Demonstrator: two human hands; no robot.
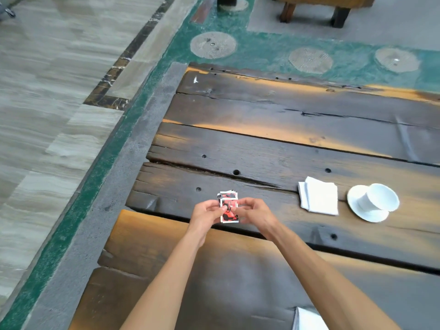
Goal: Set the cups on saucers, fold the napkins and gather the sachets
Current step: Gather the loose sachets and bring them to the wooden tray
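A small stack of red, black and white sachets (229, 207) is held above the dark wooden table (273, 148), near its left end. My left hand (207, 215) grips the stack's left side and my right hand (253, 214) grips its right side. To the right lies a folded white napkin (319, 198). Beyond it a white cup (378, 197) stands upside down on a white saucer (357, 195). Another white napkin (307, 320) shows partly at the bottom edge.
The table's left edge drops to a grey stone kerb (133, 163) and a green strip with round stone discs (213, 45). Wooden furniture legs (339, 16) stand beyond the table's far side. The planks have gaps and bolt holes.
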